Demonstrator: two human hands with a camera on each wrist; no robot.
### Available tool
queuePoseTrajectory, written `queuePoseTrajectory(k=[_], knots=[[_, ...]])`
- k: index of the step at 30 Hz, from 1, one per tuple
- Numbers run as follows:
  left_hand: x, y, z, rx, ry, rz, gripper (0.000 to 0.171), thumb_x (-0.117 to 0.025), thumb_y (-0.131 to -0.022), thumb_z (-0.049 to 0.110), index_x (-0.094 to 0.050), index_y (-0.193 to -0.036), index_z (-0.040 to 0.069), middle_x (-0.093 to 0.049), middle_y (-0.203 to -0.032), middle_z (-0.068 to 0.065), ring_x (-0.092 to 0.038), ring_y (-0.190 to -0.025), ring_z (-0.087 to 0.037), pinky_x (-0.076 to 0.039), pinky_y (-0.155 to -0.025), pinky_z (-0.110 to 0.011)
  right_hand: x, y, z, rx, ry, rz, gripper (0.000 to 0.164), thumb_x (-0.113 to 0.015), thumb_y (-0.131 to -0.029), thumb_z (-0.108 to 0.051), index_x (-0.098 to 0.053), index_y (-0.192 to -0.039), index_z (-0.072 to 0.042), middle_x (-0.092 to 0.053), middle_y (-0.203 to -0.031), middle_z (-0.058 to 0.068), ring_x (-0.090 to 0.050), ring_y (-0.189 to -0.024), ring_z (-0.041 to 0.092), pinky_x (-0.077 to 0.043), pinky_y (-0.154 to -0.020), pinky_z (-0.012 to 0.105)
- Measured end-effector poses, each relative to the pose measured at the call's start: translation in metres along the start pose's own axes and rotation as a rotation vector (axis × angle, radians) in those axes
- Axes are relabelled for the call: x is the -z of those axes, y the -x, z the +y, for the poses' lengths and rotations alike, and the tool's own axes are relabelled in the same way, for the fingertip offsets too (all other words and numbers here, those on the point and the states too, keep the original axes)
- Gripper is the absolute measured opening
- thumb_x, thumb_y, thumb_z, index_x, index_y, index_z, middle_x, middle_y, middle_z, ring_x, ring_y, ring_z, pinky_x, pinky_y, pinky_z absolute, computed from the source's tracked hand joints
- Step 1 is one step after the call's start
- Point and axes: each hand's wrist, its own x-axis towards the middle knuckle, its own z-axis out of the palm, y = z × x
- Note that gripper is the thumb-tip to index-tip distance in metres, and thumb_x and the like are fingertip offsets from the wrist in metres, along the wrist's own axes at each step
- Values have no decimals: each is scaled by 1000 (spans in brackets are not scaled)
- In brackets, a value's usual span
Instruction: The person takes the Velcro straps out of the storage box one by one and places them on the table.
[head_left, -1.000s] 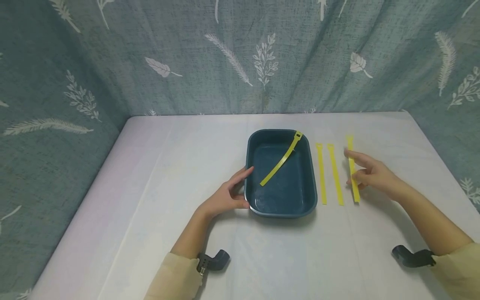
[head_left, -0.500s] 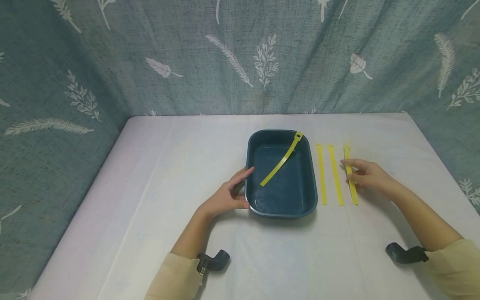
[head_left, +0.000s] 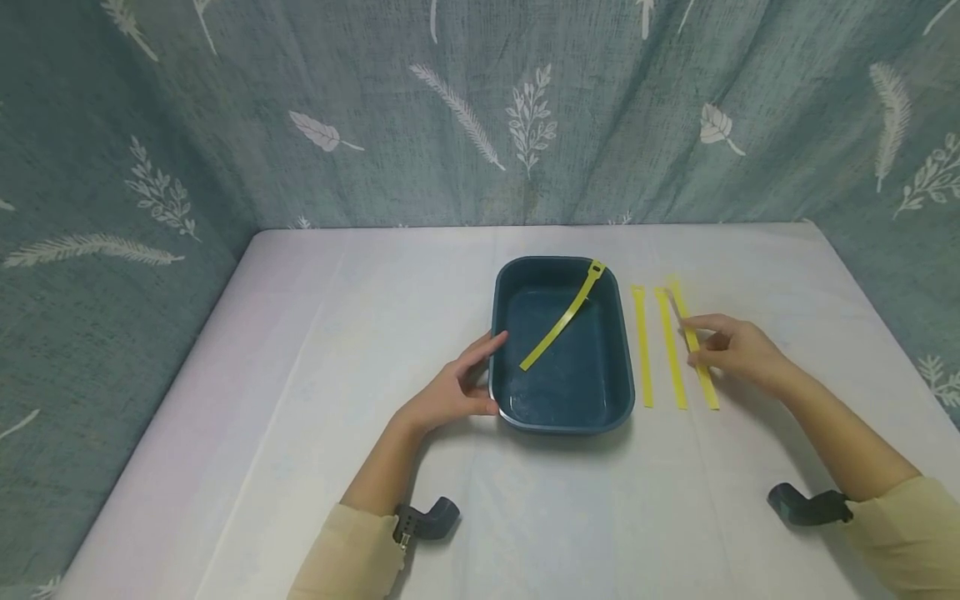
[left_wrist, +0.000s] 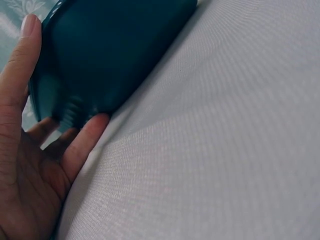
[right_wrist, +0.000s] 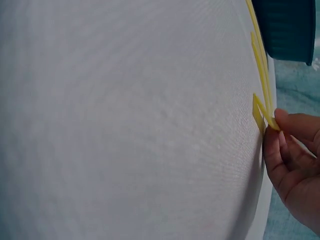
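A dark blue plastic box [head_left: 566,400] stands mid-table, a yellow cable tie [head_left: 558,337] with a slotted head lying slantwise in it, head at the far right corner. My left hand [head_left: 453,392] holds the box at its left side, index fingertip over the rim and thumb at the near end; the left wrist view shows other fingers low against its wall. Right of the box my right hand [head_left: 738,354] pinches another yellow cable tie [head_left: 705,383] between thumb and fingers. In the right wrist view this cable tie [right_wrist: 258,112] is bent, its loose end near the cloth.
Two more yellow cable ties, a left one [head_left: 643,358] and a right one [head_left: 672,358], lie side by side between the box and my right hand. White cloth [head_left: 337,333] covers the table. A green leaf-patterned curtain [head_left: 450,150] hangs behind and at the sides.
My right hand has shifted a little left with its cable tie, whose far end now leans left toward the neighbouring one. The left hand and the box stay in place.
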Motion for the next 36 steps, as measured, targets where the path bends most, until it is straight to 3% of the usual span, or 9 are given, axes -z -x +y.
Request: queuePoseTrajectory(k=[8, 11, 15, 19, 27, 36], knots=[[0, -1, 0, 1, 3, -3, 109, -79, -64, 56, -25, -151, 17, -11, -159, 2, -13, -145, -27, -45, -98, -41, 0, -2, 4, -20, 14, -5, 58, -67, -88, -26, -47, -135, 2, -61, -113, 27, -60, -99, 32, -47, -75, 28], [0, -2, -1, 3, 5, -2, 110, -78, -63, 58, -25, -151, 17, -11, -159, 3, -13, -145, -26, -45, -99, -41, 2, -2, 4, -42, -6, -22, 60, -63, -91, -27, -42, -137, 5, -53, -125, 29, -56, -104, 35, -47, -77, 30], [0, -2, -1, 1, 10, 1, 109, -78, -64, 57, -26, -151, 18, -11, -159, 4, -14, -145, -26, -45, -99, -41, 4, -1, 4, -55, -44, -44, 60, -60, -93, -25, -38, -139, 8, -41, -134, 31, -54, -106, 36, -46, -74, 23], [0, -2, -1, -3, 14, -1, 106, -79, -66, 54, -26, -150, 19, -11, -159, 5, -14, -145, -25, -45, -99, -42, 4, 0, 5, -36, -49, -53, 58, -60, -93, -23, -39, -138, 8, -40, -134, 31, -53, -106, 36, -45, -70, 18], [1, -1, -2, 3, 17, 3, 103, -80, -67, 48, -27, -150, 20, -12, -159, 4, -14, -146, -23, -45, -99, -40, 5, 1, 6, 34, -35, -65, 55, -59, -94, -20, -40, -138, 6, -39, -138, 30, -54, -107, 37, -48, -73, 22], [0, -2, -2, -3, 33, -10, 106, -80, -66, 50, -26, -150, 16, -11, -159, 2, -15, -145, -26, -46, -98, -39, 6, -2, 8, 32, -9, -80, 55, -63, -91, -18, -44, -133, 11, -48, -128, 31, -52, -93, 25, -47, -64, 21]])
